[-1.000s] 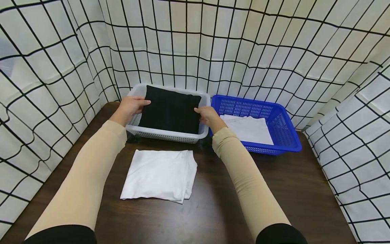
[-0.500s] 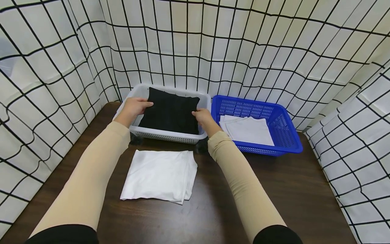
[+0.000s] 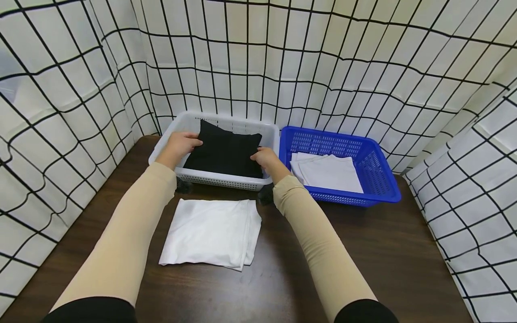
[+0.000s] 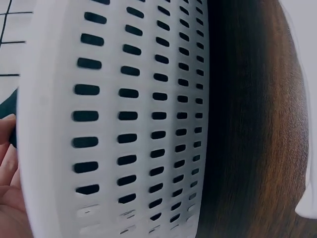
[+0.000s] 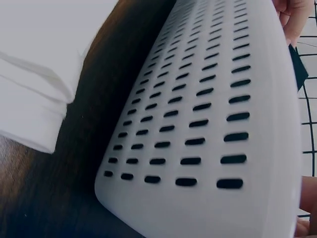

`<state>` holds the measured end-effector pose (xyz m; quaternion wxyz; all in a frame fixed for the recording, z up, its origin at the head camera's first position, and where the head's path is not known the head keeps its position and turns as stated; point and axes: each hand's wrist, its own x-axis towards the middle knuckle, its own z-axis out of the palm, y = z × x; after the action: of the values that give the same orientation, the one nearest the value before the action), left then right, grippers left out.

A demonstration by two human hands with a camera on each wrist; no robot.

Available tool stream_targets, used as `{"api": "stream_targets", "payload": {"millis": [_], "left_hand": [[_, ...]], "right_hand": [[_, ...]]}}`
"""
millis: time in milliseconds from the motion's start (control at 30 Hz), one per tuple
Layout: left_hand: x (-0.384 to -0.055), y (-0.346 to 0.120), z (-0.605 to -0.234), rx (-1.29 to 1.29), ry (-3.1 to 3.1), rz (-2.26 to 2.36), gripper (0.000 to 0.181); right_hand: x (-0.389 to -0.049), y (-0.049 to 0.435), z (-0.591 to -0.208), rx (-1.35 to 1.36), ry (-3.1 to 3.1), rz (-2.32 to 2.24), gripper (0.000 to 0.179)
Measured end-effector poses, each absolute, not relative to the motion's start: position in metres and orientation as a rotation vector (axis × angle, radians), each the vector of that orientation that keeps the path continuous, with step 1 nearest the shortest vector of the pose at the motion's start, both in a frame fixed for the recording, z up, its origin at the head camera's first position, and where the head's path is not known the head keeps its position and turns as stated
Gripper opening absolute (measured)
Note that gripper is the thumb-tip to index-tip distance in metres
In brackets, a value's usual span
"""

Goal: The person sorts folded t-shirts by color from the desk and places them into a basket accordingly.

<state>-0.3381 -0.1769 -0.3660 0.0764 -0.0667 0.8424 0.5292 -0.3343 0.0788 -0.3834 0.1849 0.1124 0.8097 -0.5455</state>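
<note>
A folded black cloth (image 3: 226, 154) lies inside the white perforated basket (image 3: 220, 180), its back edge raised toward the rear wall. At its left edge my left hand (image 3: 177, 147) pinches the fabric between thumb and fingers. My right hand (image 3: 269, 162) pinches the opposite edge, over the basket's right side. A folded white cloth (image 3: 212, 231) rests on the table in front of the basket. In both wrist views the basket's side wall (image 4: 148, 114) fills most of the picture. Only part of the left hand (image 4: 10, 188) shows past the rim in the left wrist view.
To the right stands a blue basket (image 3: 329, 140) with folded white cloth (image 3: 333, 174) in it. Black wire grid (image 3: 246, 72) backed by white sheeting surrounds the dark wooden table (image 3: 363, 255) at the back and sides.
Both hands have lowered the black cloth deeper into the white basket and drawn slightly toward each other. Its back edge has sunk below the rear rim. The white cloths have not moved.
</note>
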Motion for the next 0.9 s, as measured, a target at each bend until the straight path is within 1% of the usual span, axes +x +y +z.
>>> {"api": "stream_targets", "payload": {"millis": [200,367,467,667,733,900], "left_hand": [[-0.339,-0.185,-0.374,-0.24,2.585,1.49,0.052],[-0.335,-0.191,-0.378,-0.203,2.611,1.414,0.053],[-0.33,-0.195,-0.379,-0.167,2.626,1.418,0.053],[-0.321,-0.202,-0.374,-0.146,2.652,1.422,0.052],[-0.32,-0.202,-0.372,-0.159,2.669,1.412,0.051],[-0.317,-0.199,-0.367,-0.089,2.643,1.409,0.054]], "right_hand": [[-0.331,0.072,-0.386,0.311,2.349,-1.416,0.063],[-0.323,0.073,-0.384,0.331,2.369,-1.396,0.066],[-0.316,0.077,-0.378,0.298,2.343,-1.433,0.067],[-0.303,0.094,-0.364,0.208,2.181,-1.616,0.058],[-0.3,0.1,-0.361,0.206,2.107,-1.734,0.054],[-0.291,0.117,-0.356,0.241,1.908,-1.995,0.048]]}}
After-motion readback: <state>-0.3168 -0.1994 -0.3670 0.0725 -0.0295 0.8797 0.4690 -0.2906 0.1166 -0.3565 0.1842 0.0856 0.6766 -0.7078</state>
